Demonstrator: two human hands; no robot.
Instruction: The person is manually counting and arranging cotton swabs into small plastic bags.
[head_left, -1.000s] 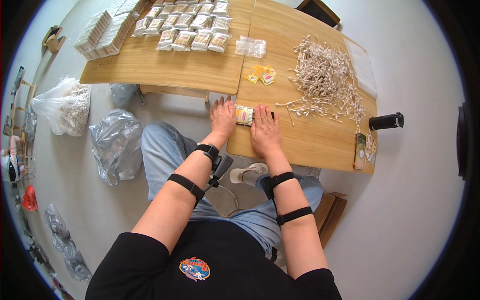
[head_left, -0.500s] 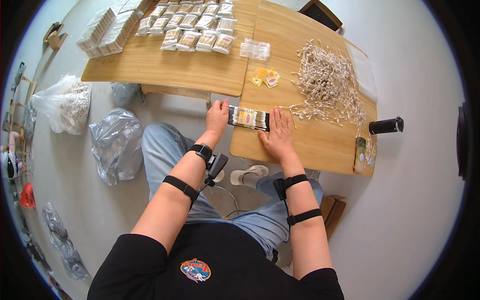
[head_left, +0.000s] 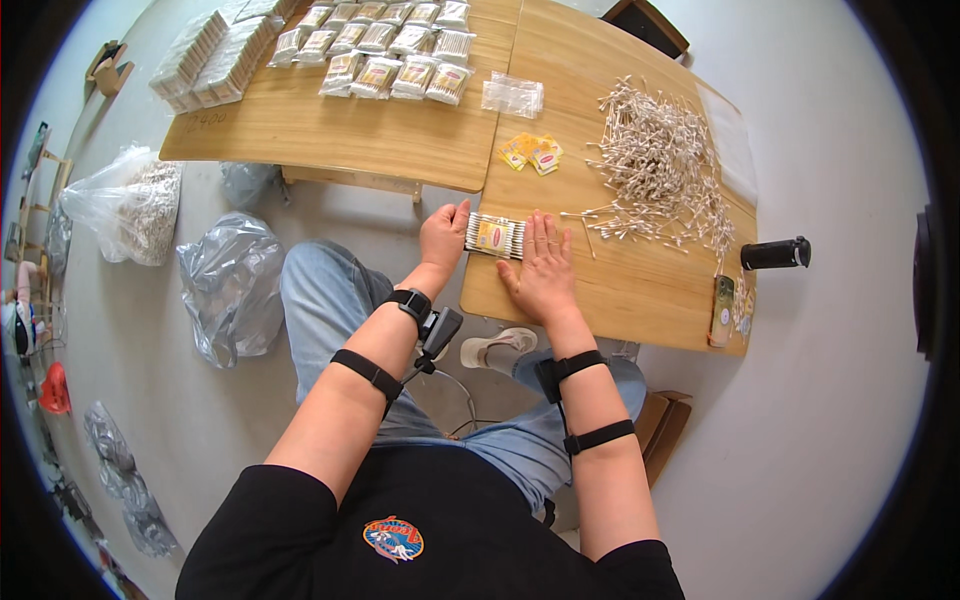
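Note:
A clear packet of cotton swabs with a yellow label (head_left: pixel 494 236) lies flat near the front edge of the wooden table (head_left: pixel 620 290). My left hand (head_left: pixel 444 232) grips the packet's left end. My right hand (head_left: pixel 543 266) lies flat on the table with its fingers against the packet's right end. A big loose heap of cotton swabs (head_left: pixel 660 165) spreads to the right of my hands. Small yellow labels (head_left: pixel 532 153) lie just beyond the packet.
Rows of filled swab packets (head_left: pixel 385 45) and stacked packets (head_left: pixel 205 55) cover the far left of the table. Empty clear bags (head_left: pixel 512 95), a black cylinder (head_left: pixel 775 254) and a phone (head_left: pixel 722 310) also sit there. Plastic bags (head_left: pixel 230 285) lie on the floor to my left.
My hands have spread apart along the packet, left hand to its left end and right hand to its right end. The packet now lies uncovered between them.

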